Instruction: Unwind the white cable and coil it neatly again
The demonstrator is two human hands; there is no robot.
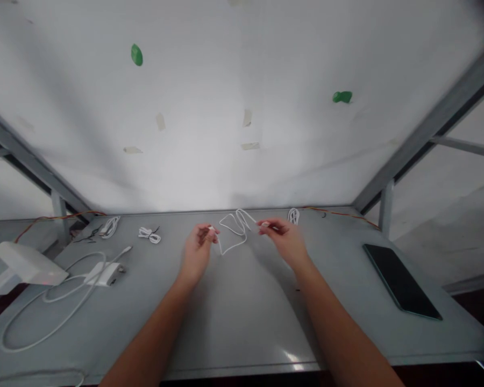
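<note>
Watching remotely, I find the white cable (pixel 234 246) looping slack over the desk (pixel 234 328), from nine to three o'clock; left hand (pixel 198 247) clamps its fingers on the nine-o'clock end, right hand (pixel 285 238) on the other; neither is nearer.

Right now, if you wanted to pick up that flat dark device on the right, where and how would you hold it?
Probably by both long edges, near the middle, coming down from above with the right hand. The flat dark device lies face-on to the table with no visible gap beneath, but its sides and top look unobstructed.
</note>
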